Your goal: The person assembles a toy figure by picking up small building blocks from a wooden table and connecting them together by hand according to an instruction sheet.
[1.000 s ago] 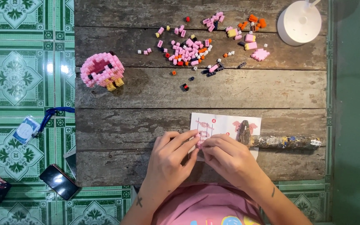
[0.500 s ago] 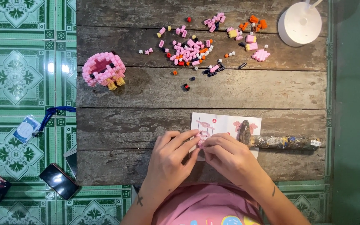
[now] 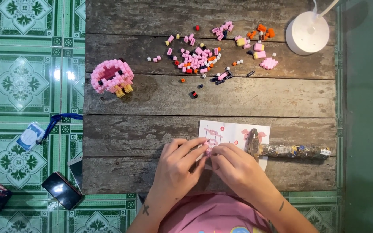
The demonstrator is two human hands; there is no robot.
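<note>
Hands together at desk edge: left hand & right hand pinch small pink piece btwn fingertips, over instruction sheet; loose bricks well apart.

The tabletop is weathered grey-brown planks; near its left edge sits a pink block figure with black spots and yellow feet; along the far edge lie loose blocks, mostly pink, with orange, red, black, yellow and white ones among them; the lamp base at the far right corner is white. The instruction sheet near the front edge is white with pink drawings; the floor tiles are green with pale floral patterns; the shirt is pink.
</note>
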